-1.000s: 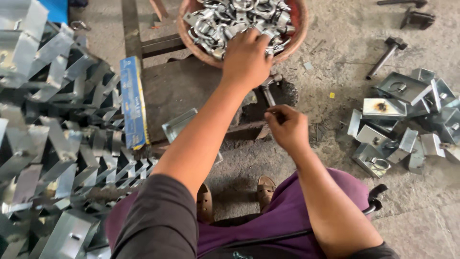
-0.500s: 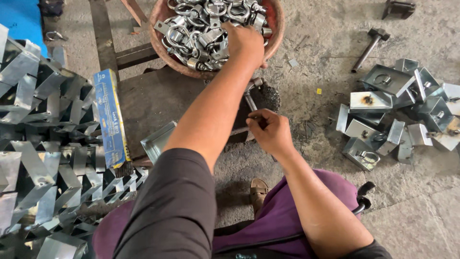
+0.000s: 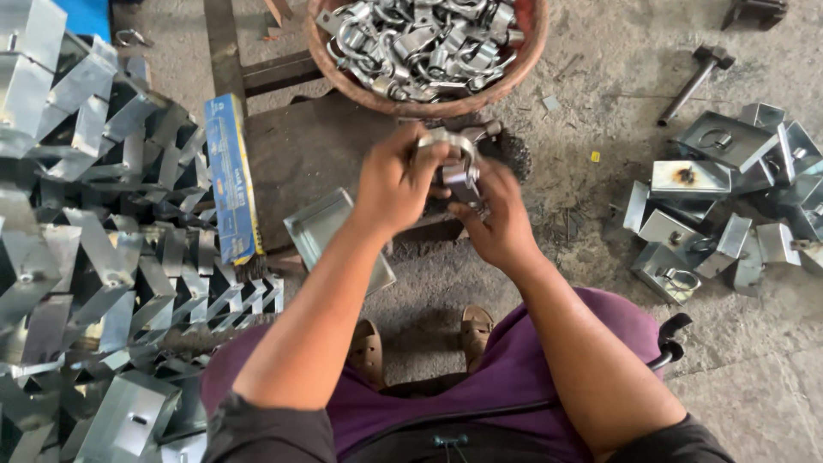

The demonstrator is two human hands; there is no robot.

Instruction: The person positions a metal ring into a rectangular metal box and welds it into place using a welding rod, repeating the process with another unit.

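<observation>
Head view: both hands' fingers grip one metal clamp beneath the bowl.

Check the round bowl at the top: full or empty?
Full. The bowl is heaped to its rim with shiny metal clamps; no bare bottom shows.

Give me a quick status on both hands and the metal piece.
Left hand and right hand both gripping curved silver metal clamp. Held above dark workblock, just below round brown bowl of clamps. Nothing blocking.
</observation>
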